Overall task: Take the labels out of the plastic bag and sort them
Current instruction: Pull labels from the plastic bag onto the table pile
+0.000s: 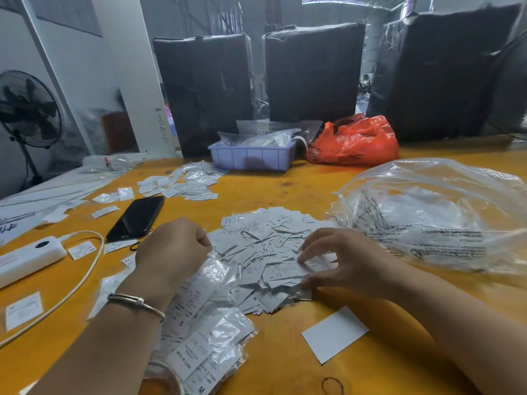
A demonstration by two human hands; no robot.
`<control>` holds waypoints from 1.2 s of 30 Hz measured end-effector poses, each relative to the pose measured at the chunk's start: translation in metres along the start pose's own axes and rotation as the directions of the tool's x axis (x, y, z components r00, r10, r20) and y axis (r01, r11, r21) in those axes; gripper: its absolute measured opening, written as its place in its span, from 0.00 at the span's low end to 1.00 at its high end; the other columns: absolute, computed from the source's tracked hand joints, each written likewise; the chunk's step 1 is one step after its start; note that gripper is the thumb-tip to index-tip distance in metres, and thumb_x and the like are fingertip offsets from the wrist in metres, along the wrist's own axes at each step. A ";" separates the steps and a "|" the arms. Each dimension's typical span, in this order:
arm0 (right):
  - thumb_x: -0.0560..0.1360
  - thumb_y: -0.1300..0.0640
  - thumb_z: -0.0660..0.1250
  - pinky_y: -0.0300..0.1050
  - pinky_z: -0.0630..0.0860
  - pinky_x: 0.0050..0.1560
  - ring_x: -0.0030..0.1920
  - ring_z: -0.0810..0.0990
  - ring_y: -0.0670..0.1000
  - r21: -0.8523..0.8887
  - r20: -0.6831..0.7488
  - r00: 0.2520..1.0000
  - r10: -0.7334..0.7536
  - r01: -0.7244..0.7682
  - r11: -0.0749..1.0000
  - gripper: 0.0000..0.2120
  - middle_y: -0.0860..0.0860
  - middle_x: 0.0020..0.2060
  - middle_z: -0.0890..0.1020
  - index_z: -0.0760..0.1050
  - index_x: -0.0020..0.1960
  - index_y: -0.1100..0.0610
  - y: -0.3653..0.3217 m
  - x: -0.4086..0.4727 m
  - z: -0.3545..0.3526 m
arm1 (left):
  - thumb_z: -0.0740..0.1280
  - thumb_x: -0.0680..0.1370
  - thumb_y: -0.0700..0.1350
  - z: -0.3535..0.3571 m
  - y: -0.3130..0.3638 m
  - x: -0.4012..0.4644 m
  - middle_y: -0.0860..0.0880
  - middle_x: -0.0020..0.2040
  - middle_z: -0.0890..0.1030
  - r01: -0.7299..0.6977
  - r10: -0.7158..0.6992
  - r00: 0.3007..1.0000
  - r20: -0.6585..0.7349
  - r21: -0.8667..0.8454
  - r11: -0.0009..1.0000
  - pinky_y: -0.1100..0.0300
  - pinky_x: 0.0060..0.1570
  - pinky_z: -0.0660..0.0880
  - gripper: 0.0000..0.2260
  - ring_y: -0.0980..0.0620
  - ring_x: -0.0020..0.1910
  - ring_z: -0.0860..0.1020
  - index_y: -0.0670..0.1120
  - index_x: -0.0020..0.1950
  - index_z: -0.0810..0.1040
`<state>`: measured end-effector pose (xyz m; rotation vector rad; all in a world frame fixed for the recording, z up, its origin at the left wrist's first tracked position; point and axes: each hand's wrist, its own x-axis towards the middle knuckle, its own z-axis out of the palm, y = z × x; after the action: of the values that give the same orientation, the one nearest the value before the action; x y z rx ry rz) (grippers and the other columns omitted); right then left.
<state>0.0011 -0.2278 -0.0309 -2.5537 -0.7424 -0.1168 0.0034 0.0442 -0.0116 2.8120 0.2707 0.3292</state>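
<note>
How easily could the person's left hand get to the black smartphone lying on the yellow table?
Probably easily. The left hand rests curled at the edge of the pile of white paper labels, and the black smartphone lies just beyond it on the yellow table, screen up, with nothing between them.

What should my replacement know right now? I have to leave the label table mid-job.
Left hand: fist at the left edge of the loose label pile, above a small clear bag of labels; what it grips is hidden.
Right hand: fingertips pinch labels at the pile's right side.
Large clear plastic bag: lies right, labels inside.
Done: many labels out; a smaller pile sits farther back.
Left: sort the main pile, empty the bags.
</note>
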 end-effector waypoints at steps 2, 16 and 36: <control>0.65 0.41 0.75 0.45 0.74 0.57 0.54 0.77 0.37 0.056 -0.001 1.000 0.016 -0.016 0.998 0.15 0.35 0.52 0.79 0.84 0.49 0.44 0.002 0.001 -0.001 | 0.69 0.78 0.47 0.000 0.000 0.000 0.54 0.42 0.82 0.003 -0.004 1.000 -0.027 -0.022 1.000 0.51 0.46 0.81 0.05 0.50 0.43 0.80 0.54 0.44 0.84; 0.69 0.59 0.76 0.37 0.75 0.50 0.48 0.80 0.41 0.213 -0.141 0.989 -0.035 0.065 0.975 0.03 0.44 0.46 0.83 0.86 0.41 0.52 -0.003 -0.001 -0.003 | 0.76 0.70 0.56 0.025 0.039 -0.028 0.61 0.51 0.81 -0.544 0.625 0.777 0.076 -0.418 0.728 0.65 0.53 0.73 0.15 0.65 0.54 0.75 0.54 0.54 0.84; 0.69 0.67 0.64 0.44 0.74 0.40 0.42 0.79 0.52 -0.051 -0.409 0.890 0.202 -0.243 0.969 0.11 0.49 0.38 0.82 0.79 0.36 0.52 0.005 -0.002 -0.018 | 0.74 0.74 0.42 0.027 0.038 -0.026 0.57 0.44 0.83 -0.538 0.551 0.826 -0.118 -0.454 0.710 0.71 0.36 0.70 0.04 0.58 0.40 0.79 0.51 0.45 0.87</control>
<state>0.0026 -0.2407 -0.0170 -2.5643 -0.2878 -0.5964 -0.0088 -0.0045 -0.0294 2.3356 -0.6001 0.4142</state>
